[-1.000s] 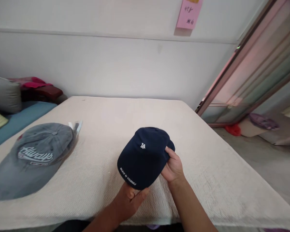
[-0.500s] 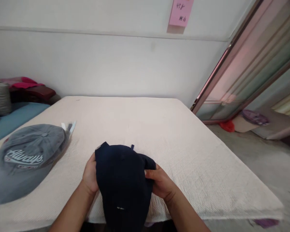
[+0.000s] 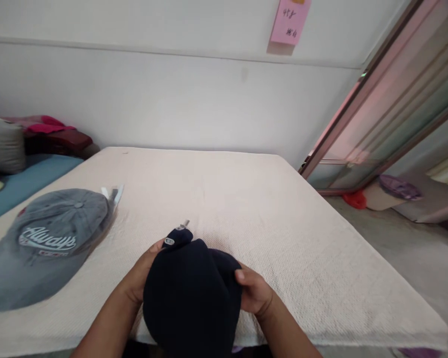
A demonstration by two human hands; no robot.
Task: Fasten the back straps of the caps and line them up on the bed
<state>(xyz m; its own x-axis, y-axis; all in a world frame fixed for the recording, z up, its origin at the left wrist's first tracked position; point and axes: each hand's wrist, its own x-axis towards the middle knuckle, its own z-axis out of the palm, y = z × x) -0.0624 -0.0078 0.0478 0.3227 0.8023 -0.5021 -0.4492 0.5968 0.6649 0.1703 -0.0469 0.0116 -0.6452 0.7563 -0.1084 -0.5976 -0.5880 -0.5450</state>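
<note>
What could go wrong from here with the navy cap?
The navy cap is held by both hands, left hand and right hand, right at the table edge; a loose grip might let it drop off the front. Its strap buckle sticks out by the left fingers and might snag.

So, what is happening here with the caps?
A person holds a navy cap in both hands at the near edge of the bed. The left hand grips its left side, the right hand its right side, and a small metal buckle shows at the top. A grey cap lies apart on the left.
</note>
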